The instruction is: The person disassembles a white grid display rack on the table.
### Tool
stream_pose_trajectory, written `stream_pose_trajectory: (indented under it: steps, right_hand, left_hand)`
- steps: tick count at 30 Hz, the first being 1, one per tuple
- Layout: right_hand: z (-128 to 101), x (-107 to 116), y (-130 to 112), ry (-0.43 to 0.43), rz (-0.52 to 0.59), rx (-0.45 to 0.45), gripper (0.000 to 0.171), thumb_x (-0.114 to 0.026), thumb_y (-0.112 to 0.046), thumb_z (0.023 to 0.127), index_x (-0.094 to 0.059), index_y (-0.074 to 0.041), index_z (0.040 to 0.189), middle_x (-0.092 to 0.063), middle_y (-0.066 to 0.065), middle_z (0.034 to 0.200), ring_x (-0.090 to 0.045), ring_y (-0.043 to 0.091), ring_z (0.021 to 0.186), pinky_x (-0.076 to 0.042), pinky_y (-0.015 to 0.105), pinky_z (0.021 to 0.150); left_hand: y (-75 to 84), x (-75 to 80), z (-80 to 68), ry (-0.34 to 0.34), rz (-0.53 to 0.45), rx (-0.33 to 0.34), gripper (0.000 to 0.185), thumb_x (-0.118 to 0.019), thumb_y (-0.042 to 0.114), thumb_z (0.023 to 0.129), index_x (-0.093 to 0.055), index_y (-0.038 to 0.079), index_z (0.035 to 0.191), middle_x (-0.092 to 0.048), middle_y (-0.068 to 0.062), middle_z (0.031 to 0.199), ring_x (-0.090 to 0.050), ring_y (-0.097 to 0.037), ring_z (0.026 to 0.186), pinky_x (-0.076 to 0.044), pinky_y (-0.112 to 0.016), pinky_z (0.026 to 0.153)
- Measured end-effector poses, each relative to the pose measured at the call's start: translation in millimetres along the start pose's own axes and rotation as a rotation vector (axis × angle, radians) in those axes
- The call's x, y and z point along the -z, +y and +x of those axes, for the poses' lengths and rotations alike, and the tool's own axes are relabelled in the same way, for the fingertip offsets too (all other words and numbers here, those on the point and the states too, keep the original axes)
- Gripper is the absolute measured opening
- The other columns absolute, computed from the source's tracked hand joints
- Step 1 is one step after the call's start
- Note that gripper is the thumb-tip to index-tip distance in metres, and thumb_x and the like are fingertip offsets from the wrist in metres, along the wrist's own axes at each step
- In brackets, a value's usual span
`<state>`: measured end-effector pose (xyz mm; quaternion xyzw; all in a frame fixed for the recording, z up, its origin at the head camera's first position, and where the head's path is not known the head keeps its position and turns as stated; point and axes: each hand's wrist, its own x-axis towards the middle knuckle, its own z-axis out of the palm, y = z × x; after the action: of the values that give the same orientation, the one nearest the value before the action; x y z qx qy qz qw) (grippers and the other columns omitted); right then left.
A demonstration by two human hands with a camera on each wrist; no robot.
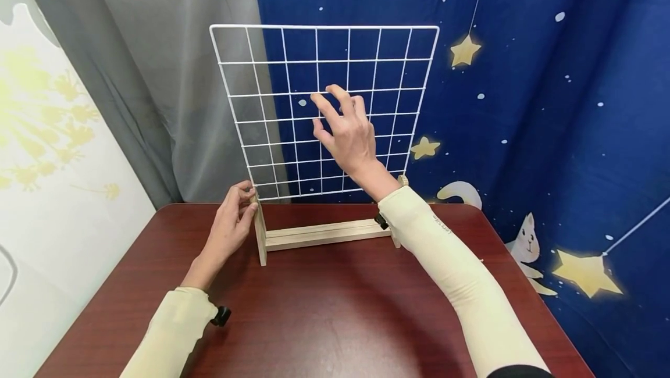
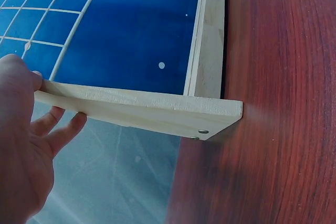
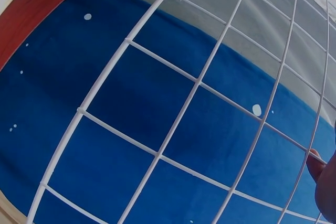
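The white wire grid panel is already standing upright in its wooden stand on the tabletop. The left hand is pinching the stand's left upright, steadying it. Above and to its right, the right hand is reaching with relaxed, spread fingers against the grid wires, holding nothing. Judging by this, seating looks done; only checking or adjusting seems left.
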<state>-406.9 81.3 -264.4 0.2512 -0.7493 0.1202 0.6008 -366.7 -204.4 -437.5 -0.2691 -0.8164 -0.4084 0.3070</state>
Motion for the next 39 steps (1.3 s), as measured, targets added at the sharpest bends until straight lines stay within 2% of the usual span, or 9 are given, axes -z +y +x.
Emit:
stream_pose_trajectory:
  steps: [8, 14, 19, 20, 26, 27, 32, 39]
  right_hand:
    - [12, 9, 2, 0.02, -0.003, 0.01, 0.037, -0.055, -0.033, 0.092, -0.058, -0.029, 0.129, -0.052, 0.003, 0.133, -0.052, 0.023, 0.093, -0.053, 0.027, 0.053]
    - [20, 14, 5, 0.046, -0.022, 0.023, 0.037, -0.055, -0.032, 0.091, -0.058, -0.029, 0.128, -0.053, 0.003, 0.132, -0.052, 0.023, 0.092, -0.053, 0.027, 0.052]
    - [24, 20, 10, 0.053, -0.05, 0.045, 0.038, -0.054, -0.033, 0.091, -0.058, -0.03, 0.129, -0.053, 0.003, 0.132, -0.053, 0.024, 0.093, -0.054, 0.029, 0.052]
    - [24, 22, 11, 0.053, -0.055, 0.045, 0.038, -0.054, -0.033, 0.091, -0.058, -0.03, 0.128, -0.054, 0.003, 0.132, -0.053, 0.024, 0.092, -0.054, 0.029, 0.052]
    - [20, 32, 24, 0.052, -0.082, 0.031, 0.039, -0.054, -0.031, 0.089, -0.058, -0.03, 0.127, -0.054, 0.003, 0.131, -0.052, 0.025, 0.091, -0.048, 0.03, 0.046]
    - [19, 33, 26, 0.055, -0.086, 0.03, 0.039, -0.053, -0.031, 0.088, -0.059, -0.031, 0.127, -0.054, 0.003, 0.131, -0.053, 0.025, 0.092, -0.048, 0.03, 0.046]
    - [13, 41, 39, 0.055, -0.108, 0.023, 0.039, -0.054, -0.031, 0.088, -0.058, -0.031, 0.127, -0.055, 0.003, 0.13, -0.053, 0.024, 0.091, -0.05, 0.032, 0.049]
    - [1, 50, 54, 0.034, -0.104, 0.0, 0.039, -0.057, -0.03, 0.088, -0.057, -0.03, 0.127, -0.053, 0.004, 0.13, -0.051, 0.024, 0.086, -0.048, 0.032, 0.049]
  left_hand:
    - [2.7, 4.8, 4.3, -0.033, 0.006, -0.003, 0.016, -0.06, 0.006, 0.093, -0.05, 0.002, 0.105, -0.052, -0.01, 0.133, -0.06, -0.023, 0.119, -0.054, -0.016, 0.083]
    - [2.4, 7.2, 8.1, -0.073, 0.022, 0.011, 0.02, -0.06, 0.006, 0.093, -0.049, 0.003, 0.11, -0.053, -0.007, 0.13, -0.061, -0.022, 0.117, -0.053, -0.015, 0.081]
    - [-0.4, 6.6, 8.0, -0.063, 0.0, 0.002, 0.019, -0.062, 0.005, 0.091, -0.05, 0.002, 0.106, -0.054, -0.006, 0.129, -0.062, -0.026, 0.117, -0.051, -0.01, 0.078]
    - [3.8, 7.9, 8.4, -0.061, -0.007, 0.0, 0.019, -0.062, 0.003, 0.091, -0.05, 0.001, 0.105, -0.054, -0.008, 0.129, -0.062, -0.021, 0.117, -0.051, -0.01, 0.077]
    - [32.9, 18.6, 11.5, -0.069, -0.064, 0.017, 0.02, -0.063, -0.006, 0.087, -0.05, -0.007, 0.102, -0.055, -0.012, 0.124, -0.063, -0.028, 0.113, -0.053, -0.011, 0.075]
    - [33.2, 19.6, 11.7, -0.072, -0.076, 0.027, 0.02, -0.063, -0.005, 0.087, -0.05, -0.007, 0.102, -0.055, -0.012, 0.124, -0.063, -0.033, 0.111, -0.054, -0.012, 0.075]
    - [34.1, 26.0, 11.2, -0.085, -0.106, 0.08, 0.019, -0.066, -0.003, 0.086, -0.051, -0.005, 0.097, -0.055, -0.009, 0.123, -0.064, -0.031, 0.111, -0.055, -0.014, 0.073]
    - [39.0, 34.6, 6.4, -0.114, -0.101, 0.099, 0.021, -0.068, 0.0, 0.086, -0.052, -0.003, 0.098, -0.055, -0.011, 0.125, -0.061, -0.029, 0.117, -0.054, -0.012, 0.076]
